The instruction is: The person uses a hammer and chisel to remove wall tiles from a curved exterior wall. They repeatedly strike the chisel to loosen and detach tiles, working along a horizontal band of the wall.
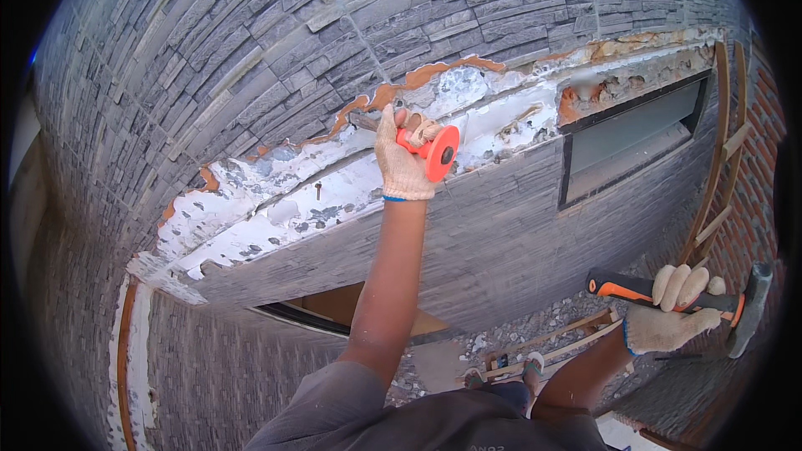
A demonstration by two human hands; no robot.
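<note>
My left hand (pixel 403 163), in a cream knit glove, grips a chisel with an orange disc guard (pixel 442 154). The chisel's steel end (pixel 362 120) lies against the upper edge of a chipped band of white plaster (pixel 267 225), along an exposed orange layer in the grey stone-tiled wall (pixel 451 8). Low at the right, my gloved right hand (pixel 672 317) is closed round the black and orange handle of a hammer, its steel head (pixel 748 313) turned outward, away from the chisel.
A dark-framed window (pixel 626 150) sits under the band at the right, beside a wooden ladder (pixel 710 184) and a brick surface (pixel 760 159). Rubble (pixel 493 342) and wooden pieces (pixel 576 330) lie below, near sandalled feet (pixel 532 372). Another dark-framed opening (pixel 317 317) is low at centre.
</note>
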